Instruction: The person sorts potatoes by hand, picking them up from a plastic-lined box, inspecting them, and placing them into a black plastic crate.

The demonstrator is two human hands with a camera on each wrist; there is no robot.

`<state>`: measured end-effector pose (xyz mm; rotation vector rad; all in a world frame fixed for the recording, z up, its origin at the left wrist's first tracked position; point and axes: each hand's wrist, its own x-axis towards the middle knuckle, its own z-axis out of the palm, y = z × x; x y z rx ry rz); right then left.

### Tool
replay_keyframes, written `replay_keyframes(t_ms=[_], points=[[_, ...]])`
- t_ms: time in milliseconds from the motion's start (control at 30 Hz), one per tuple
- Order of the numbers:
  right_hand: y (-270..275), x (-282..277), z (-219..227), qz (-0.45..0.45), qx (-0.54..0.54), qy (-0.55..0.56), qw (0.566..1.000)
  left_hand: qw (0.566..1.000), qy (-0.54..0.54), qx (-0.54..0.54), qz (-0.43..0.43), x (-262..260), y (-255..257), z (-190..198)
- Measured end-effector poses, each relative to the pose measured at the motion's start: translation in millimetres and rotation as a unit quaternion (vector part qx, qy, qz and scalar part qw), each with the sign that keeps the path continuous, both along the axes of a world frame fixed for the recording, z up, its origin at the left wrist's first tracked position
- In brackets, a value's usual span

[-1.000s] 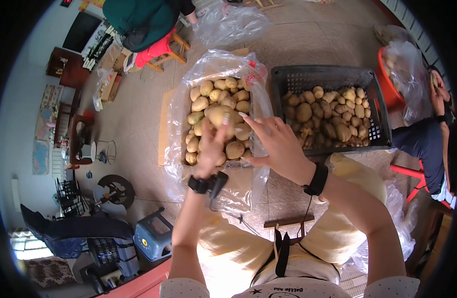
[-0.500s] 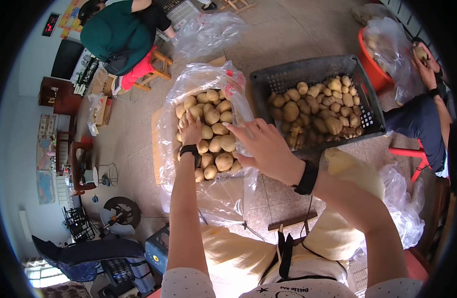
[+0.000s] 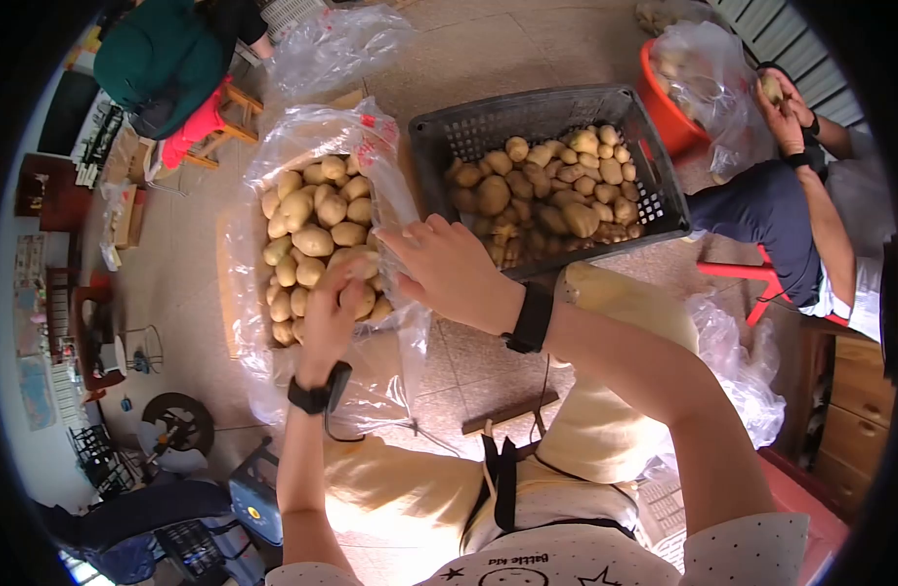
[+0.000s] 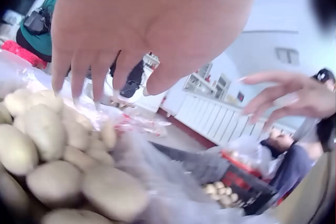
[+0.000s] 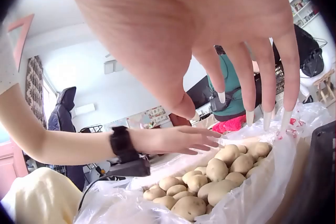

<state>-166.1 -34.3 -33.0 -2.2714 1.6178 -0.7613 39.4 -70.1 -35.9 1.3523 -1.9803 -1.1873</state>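
Potatoes [image 3: 312, 240] fill a cardboard box lined with a clear plastic bag [image 3: 249, 322], standing in front of the person. Over the near part of these potatoes is the left hand [image 3: 332, 317], its fingers loosely extended and holding nothing. In the left wrist view its fingertips hang just above the heap. The right hand [image 3: 454, 269] hovers beside the bag's right edge, between the box and the crate, fingers spread and nothing in its grasp. To the right, a black plastic crate [image 3: 429, 132] holds more potatoes [image 3: 542, 186].
At the right, a seated person [image 3: 781, 205] holds a potato near a red basin [image 3: 678, 122] partly covered by plastic. Another person in green [image 3: 161, 63] sits at the upper left. Plastic bags [image 3: 336, 44] lie on the floor. A blue stool [image 3: 258, 493] stands lower left.
The left hand went from the near potatoes to the far left of the box, then back toward the near right. The right hand stays spread beside the bag. The head view has shifted.
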Motion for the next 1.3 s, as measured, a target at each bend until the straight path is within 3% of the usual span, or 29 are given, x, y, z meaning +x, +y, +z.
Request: replay_keyframes(t_ms=[33,133,200,233,300,367,433,467,533,567,600,633,700,733,767,800,833,900,1000,1033,1100,1133,1167,1233,1300], points=[[-1,0,-1,-0.004,0.006,0.007,1.0,0.996,-0.052,-0.072,-0.024,-3,13,-3],[-7,-9,-6,-0.005,0.019,0.033,0.999,0.998,0.015,-0.068,0.008,-21,47,-24],[-10,-20,-9,0.011,0.05,0.069,0.996,0.992,0.036,-0.088,-0.08,-26,64,-38],[-13,-29,-10,-0.012,0.063,0.048,0.997,0.993,0.044,-0.084,-0.07,-29,71,-37],[-27,-57,-9,-0.024,0.108,0.018,0.994,0.978,-0.003,-0.102,-0.183,-34,80,-31],[-46,-92,-17,-0.064,0.19,-0.067,0.977,0.978,0.005,-0.101,-0.18,-34,85,-37],[-69,-149,-49,-0.082,0.288,-0.273,0.914,0.979,0.01,-0.101,-0.178,-32,85,-38],[-75,-175,-62,-0.156,0.289,-0.28,0.902,0.98,0.013,-0.096,-0.176,-31,83,-33],[-81,-237,-104,-0.184,0.294,-0.203,0.916,0.982,0.019,-0.088,-0.165,-27,82,-26],[-78,-244,-95,-0.245,0.458,-0.181,0.835,0.984,0.007,-0.085,-0.157,-25,81,-23],[-75,-288,-154,-0.203,0.402,-0.065,0.89,0.985,-0.007,-0.082,-0.149,-24,79,-22],[-68,-301,-170,-0.063,0.384,0.098,0.916,0.987,-0.009,-0.082,-0.14,-22,79,-24],[-48,-281,-157,-0.2,0.475,-0.041,0.856,0.984,-0.007,-0.102,-0.143,-21,82,-27],[-48,-277,-166,-0.209,0.469,0.006,0.858,0.986,-0.013,-0.101,-0.131,-21,82,-28],[-51,-305,-216,-0.171,0.418,0.066,0.89,0.985,-0.022,-0.083,-0.148,-21,83,-28],[-45,-299,-220,-0.171,0.388,0.081,0.902,0.984,-0.031,-0.065,-0.165,-22,83,-29],[-45,-275,-201,-0.204,0.433,0.142,0.866,0.985,-0.036,-0.066,-0.156,-22,83,-30],[-49,-244,-194,-0.184,0.445,0.191,0.856,0.985,-0.026,-0.071,-0.158,-24,84,-32],[-53,-215,-188,-0.149,0.475,0.339,0.798,0.98,-0.036,-0.107,-0.166,-26,83,-38],[-52,-204,-180,-0.145,0.474,0.34,0.799,0.98,-0.037,-0.106,-0.162,-26,83,-38],[-52,-185,-167,-0.07,0.386,0.374,0.84,0.977,-0.055,-0.089,-0.186,-26,83,-36],[-58,-194,-189,-0.077,0.437,0.375,0.814,0.977,-0.057,-0.089,-0.184,-26,83,-37],[-59,-205,-207,-0.074,0.435,0.375,0.815,0.978,-0.044,-0.1,-0.176,-27,84,-38],[-57,-195,-201,-0.114,0.448,0.44,0.77,0.979,-0.033,-0.111,-0.167,-25,83,-40],[-57,-186,-192,-0.113,0.439,0.444,0.773,0.98,-0.031,-0.098,-0.171,-23,82,-41]])
